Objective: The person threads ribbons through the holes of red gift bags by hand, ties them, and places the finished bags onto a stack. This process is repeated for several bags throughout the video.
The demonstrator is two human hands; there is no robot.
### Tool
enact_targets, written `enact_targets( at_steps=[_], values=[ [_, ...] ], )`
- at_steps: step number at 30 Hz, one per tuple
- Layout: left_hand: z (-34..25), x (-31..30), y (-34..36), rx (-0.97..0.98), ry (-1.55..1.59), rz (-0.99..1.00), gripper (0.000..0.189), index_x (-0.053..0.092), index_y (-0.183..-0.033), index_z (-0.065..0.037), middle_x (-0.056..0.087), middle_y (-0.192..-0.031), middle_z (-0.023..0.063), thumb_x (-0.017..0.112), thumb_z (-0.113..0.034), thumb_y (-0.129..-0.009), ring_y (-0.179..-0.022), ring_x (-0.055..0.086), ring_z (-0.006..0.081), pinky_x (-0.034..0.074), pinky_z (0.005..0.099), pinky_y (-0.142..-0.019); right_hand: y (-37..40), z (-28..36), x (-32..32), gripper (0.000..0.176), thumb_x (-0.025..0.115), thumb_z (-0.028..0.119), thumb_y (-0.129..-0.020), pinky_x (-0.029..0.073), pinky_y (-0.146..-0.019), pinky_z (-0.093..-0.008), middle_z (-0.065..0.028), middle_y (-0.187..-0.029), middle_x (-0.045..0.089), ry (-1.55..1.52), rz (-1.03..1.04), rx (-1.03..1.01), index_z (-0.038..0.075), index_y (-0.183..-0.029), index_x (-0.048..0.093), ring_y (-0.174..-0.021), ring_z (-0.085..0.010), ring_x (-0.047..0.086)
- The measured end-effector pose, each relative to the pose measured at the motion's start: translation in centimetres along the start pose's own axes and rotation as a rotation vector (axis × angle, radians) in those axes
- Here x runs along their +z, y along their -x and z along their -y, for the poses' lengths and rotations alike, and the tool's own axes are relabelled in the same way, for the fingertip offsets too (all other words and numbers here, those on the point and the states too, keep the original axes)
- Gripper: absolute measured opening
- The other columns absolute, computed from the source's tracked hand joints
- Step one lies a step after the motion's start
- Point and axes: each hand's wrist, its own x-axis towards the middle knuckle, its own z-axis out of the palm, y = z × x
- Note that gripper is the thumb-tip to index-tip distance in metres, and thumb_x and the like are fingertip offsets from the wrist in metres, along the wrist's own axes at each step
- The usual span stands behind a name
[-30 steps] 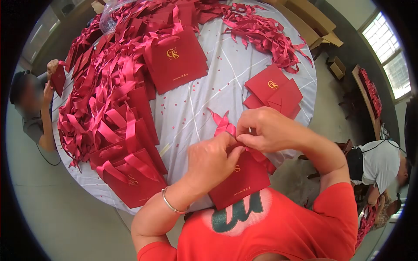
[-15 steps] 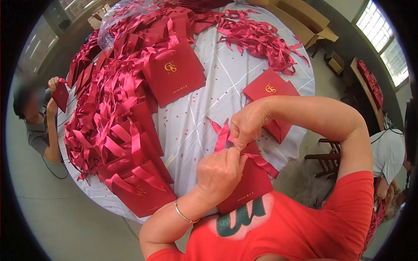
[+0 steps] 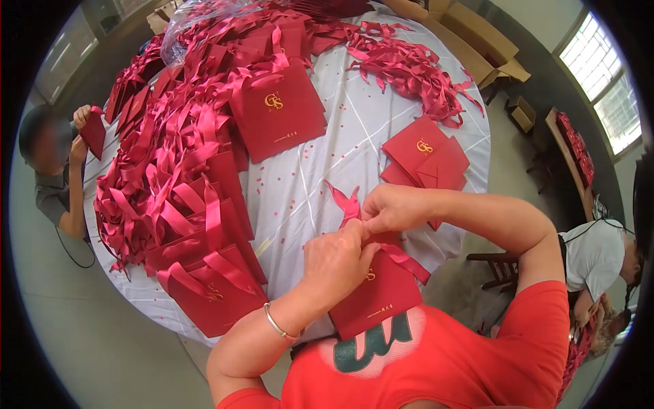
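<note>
A small red paper bag (image 3: pixel 381 298) with gold print lies at the table's front edge, against the red shirt. My left hand (image 3: pixel 334 264), with a bracelet at the wrist, is closed in a pinch over the bag's upper part. Close against it, my right hand (image 3: pixel 390 208) is pinched too. Pink ribbon (image 3: pixel 349 203) comes out beyond the fingers, and another ribbon end (image 3: pixel 407 263) hangs over the bag on the right. Both hands appear to grip this ribbon; the fingertips cover the exact spot where it is held.
Many red bags with ribbon handles (image 3: pixel 211 292) cover the left side of the white tablecloth (image 3: pixel 286 225). Several flat bags (image 3: pixel 426 146) lie to the right, below a heap of loose ribbons (image 3: pixel 415 68). One person (image 3: pixel 51 163) holds a bag at left; another (image 3: pixel 596 255) bends at right.
My right hand and forearm have come lower and nearer to me, with the elbow dropped. Both hands stay together at the ribbon. The view has shifted slightly.
</note>
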Motion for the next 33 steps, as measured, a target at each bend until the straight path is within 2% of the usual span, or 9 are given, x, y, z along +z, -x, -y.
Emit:
enact_targets(
  at_steps=[3, 7, 12, 19, 21, 24, 28, 30, 33],
  values=[
    [0.1, 0.0, 0.1, 0.014, 0.044, 0.009, 0.025, 0.059, -0.088, -0.007, 0.067, -0.067, 0.0132, 0.075, -0.025, -0.082, -0.064, 0.067, 0.0357, 0.049, 0.0465, -0.054, -1.2, -0.5, -0.5, 0.028, 0.067, 0.026, -0.087, 0.048, -0.058, -0.0341, -0.0076, -0.067, 0.064, -0.077, -0.288, -0.139, -0.002, -0.086, 0.071, -0.063, -0.015, 0.059],
    [-0.2, -0.1, 0.1, -0.084, -0.077, 0.11, 0.027, 0.059, -0.089, -0.005, 0.069, -0.083, 0.0188, 0.073, -0.029, -0.085, -0.065, 0.066, 0.0382, 0.052, 0.0472, -0.06, -3.3, -0.3, -2.2, 0.026, 0.066, 0.024, -0.091, 0.047, -0.063, -0.0291, -0.0015, -0.073, 0.063, -0.035, -0.414, -0.027, -0.002, -0.086, 0.069, -0.072, -0.0072, 0.055],
    [-0.5, 0.0, 0.6, -0.084, -0.189, 0.092, 0.025, 0.058, -0.094, -0.006, 0.045, -0.136, 0.0336, 0.07, -0.027, -0.087, -0.065, 0.066, 0.0426, 0.054, 0.0494, -0.059, -5.0, -0.9, -2.2, 0.029, 0.066, 0.026, -0.091, 0.049, -0.065, -0.032, -0.0083, -0.075, 0.065, 0.066, -0.595, -0.149, -0.004, -0.089, 0.068, -0.071, -0.0128, 0.058],
    [0.2, 0.1, 0.6, -0.057, -0.202, 0.082, 0.026, 0.058, -0.097, -0.008, 0.046, -0.132, 0.0407, 0.07, -0.028, -0.087, -0.066, 0.067, 0.044, 0.054, 0.0495, -0.059, -5.7, 0.3, -2.0, 0.03, 0.066, 0.027, -0.091, 0.05, -0.067, -0.0351, -0.0143, -0.076, 0.067, 0.13, -0.588, -0.202, -0.003, -0.09, 0.068, -0.071, -0.02, 0.063],
    [0.2, 0.1, 0.6, -0.053, -0.209, 0.085, 0.026, 0.057, -0.096, -0.008, 0.046, -0.132, 0.0409, 0.07, -0.029, -0.087, -0.066, 0.067, 0.0446, 0.054, 0.0496, -0.059, -6.5, 0.8, -2.2, 0.032, 0.064, 0.029, -0.089, 0.052, -0.074, -0.0437, -0.024, -0.084, 0.069, 0.209, -0.655, -0.183, -0.002, -0.09, 0.071, -0.081, -0.0372, 0.068],
    [0.2, 0.2, 0.6, -0.056, -0.2, 0.082, 0.026, 0.057, -0.096, -0.008, 0.046, -0.132, 0.0409, 0.07, -0.029, -0.087, -0.066, 0.067, 0.0447, 0.055, 0.0496, -0.06, -7.4, 0.7, -2.2, 0.03, 0.063, 0.028, -0.09, 0.051, -0.075, -0.0445, -0.0236, -0.085, 0.069, 0.205, -0.639, -0.249, -0.001, -0.091, 0.071, -0.083, -0.0385, 0.068],
    [0.2, 0.2, 0.6, -0.065, -0.192, 0.068, 0.027, 0.058, -0.096, -0.008, 0.046, -0.132, 0.0408, 0.071, -0.03, -0.086, -0.066, 0.067, 0.0446, 0.055, 0.0494, -0.06, -6.8, 0.6, -2.1, 0.03, 0.063, 0.028, -0.09, 0.051, -0.076, -0.0443, -0.0231, -0.087, 0.07, 0.202, -0.642, -0.269, -0.001, -0.093, 0.071, -0.084, -0.0385, 0.068],
    [0.2, 0.2, 0.6, -0.076, -0.199, 0.065, 0.028, 0.059, -0.096, -0.007, 0.045, -0.133, 0.041, 0.071, -0.03, -0.086, -0.067, 0.067, 0.0444, 0.055, 0.0491, -0.06, -6.4, 0.0, -1.9, 0.028, 0.063, 0.025, -0.091, 0.051, -0.07, -0.0344, -0.0163, -0.081, 0.069, 0.137, -0.771, -0.344, -0.003, -0.093, 0.068, -0.074, -0.0215, 0.065],
    [0.1, 0.0, 0.6, -0.078, -0.209, 0.06, 0.03, 0.06, -0.096, -0.004, 0.045, -0.134, 0.041, 0.072, -0.03, -0.086, -0.067, 0.067, 0.0443, 0.056, 0.0486, -0.061, -2.5, 1.2, -0.7, 0.021, 0.067, 0.02, -0.089, 0.05, -0.068, -0.032, -0.0134, -0.08, 0.068, 0.09, -0.791, -0.308, -0.001, -0.091, 0.069, -0.075, -0.0165, 0.064]
  ],
)
